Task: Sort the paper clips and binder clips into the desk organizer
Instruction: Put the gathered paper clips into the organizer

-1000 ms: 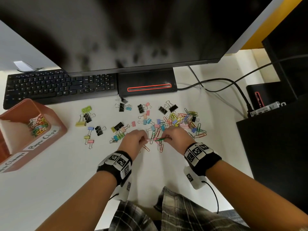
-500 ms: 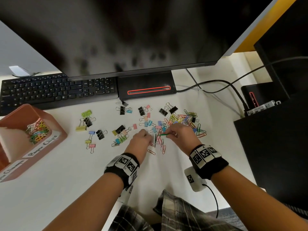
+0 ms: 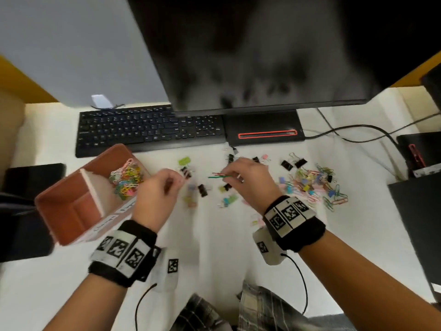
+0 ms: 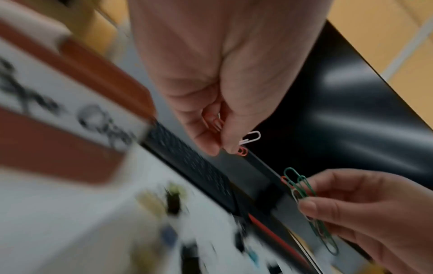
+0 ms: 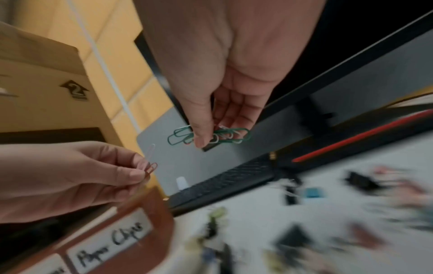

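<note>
We see the left hand [image 4: 211, 103] pinching small paper clips [image 4: 248, 140]; the right hand [image 4: 374, 213] pinches green paper clips [image 4: 302, 187] beside a labelled organizer [image 4: 70, 103].

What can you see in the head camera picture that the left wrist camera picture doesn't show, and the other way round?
Only the head view shows the colourful paper clips already inside the organizer, and the loose pile on the desk.

Only the left wrist view shows the left hand pinching a white clip and small red ones.

Both show the right hand holding green clips, plus the keyboard.
</note>
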